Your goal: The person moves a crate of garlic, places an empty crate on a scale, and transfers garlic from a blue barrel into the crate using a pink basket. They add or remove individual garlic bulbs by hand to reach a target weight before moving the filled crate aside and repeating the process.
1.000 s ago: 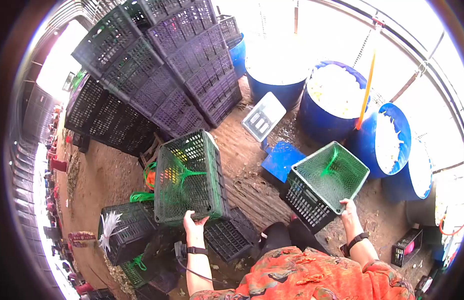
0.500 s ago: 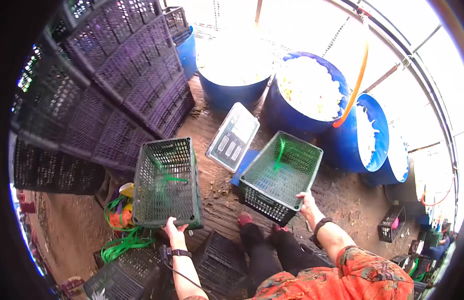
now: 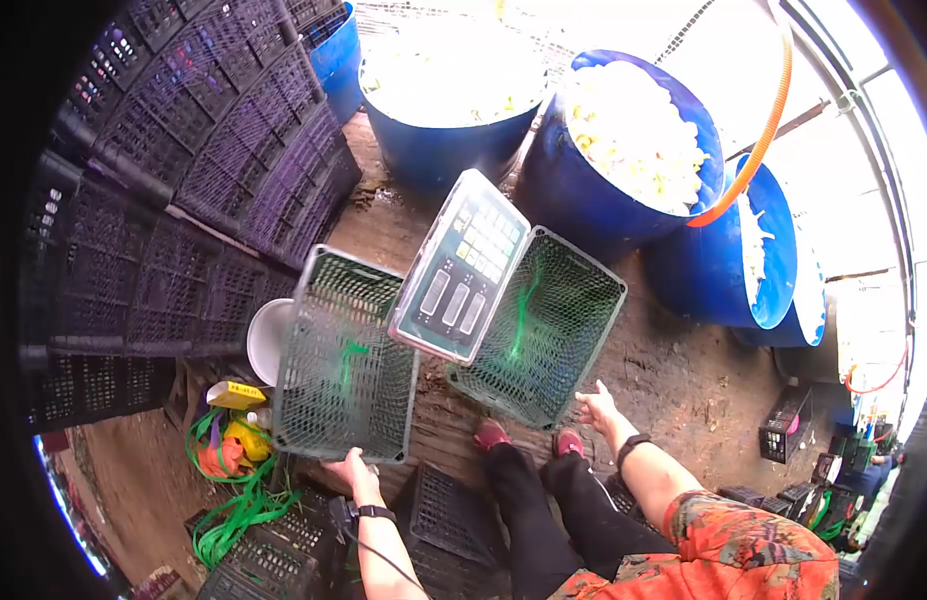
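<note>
Two dark green mesh crates with green strips inside lie in front of me. My left hand [image 3: 353,474] is at the near rim of the left crate [image 3: 411,400], fingers curled against it. Just beside the near right edge of the right crate [image 3: 573,290] is my right hand [image 3: 596,408], thumb and fingers apart; whether it touches the rim is hard to tell. Between the crates stands a weighing scale's display panel [image 3: 453,300] with keys, hiding part of both crates.
Blue barrels [image 3: 623,225] with pale contents line the far side; an orange hose [image 3: 758,150] hangs over one. Black crates [image 3: 213,170] are stacked at left. Near them are a white bucket [image 3: 270,340], green straps [image 3: 228,515] and a low black crate [image 3: 453,515].
The right crate has shifted away and left, partly behind the scale display. My right hand has opened at its edge. The left crate has moved slightly right, and the view has shifted.
</note>
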Motion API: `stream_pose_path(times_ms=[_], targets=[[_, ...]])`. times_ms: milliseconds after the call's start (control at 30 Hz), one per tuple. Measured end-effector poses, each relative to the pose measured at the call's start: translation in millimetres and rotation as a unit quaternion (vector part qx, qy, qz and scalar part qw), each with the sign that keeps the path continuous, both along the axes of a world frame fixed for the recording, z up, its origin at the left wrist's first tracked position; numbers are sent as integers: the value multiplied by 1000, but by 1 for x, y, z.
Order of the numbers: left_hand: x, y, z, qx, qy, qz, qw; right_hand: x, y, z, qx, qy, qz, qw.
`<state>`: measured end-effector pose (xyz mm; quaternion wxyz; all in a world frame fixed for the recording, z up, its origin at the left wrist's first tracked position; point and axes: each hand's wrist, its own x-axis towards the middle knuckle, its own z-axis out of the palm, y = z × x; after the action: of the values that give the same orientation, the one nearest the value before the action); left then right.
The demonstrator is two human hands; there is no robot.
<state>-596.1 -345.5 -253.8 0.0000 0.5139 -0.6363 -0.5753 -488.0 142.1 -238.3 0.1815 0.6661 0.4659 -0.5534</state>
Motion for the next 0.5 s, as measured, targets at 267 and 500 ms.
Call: stream_pose_path(times_ms=[267,500], targets=[[33,34,12,-54,-147,-17,987,80,41,80,-32,18,178,983],[108,86,76,-62,-125,-133,981,129,73,175,-25,-38,243,969]])
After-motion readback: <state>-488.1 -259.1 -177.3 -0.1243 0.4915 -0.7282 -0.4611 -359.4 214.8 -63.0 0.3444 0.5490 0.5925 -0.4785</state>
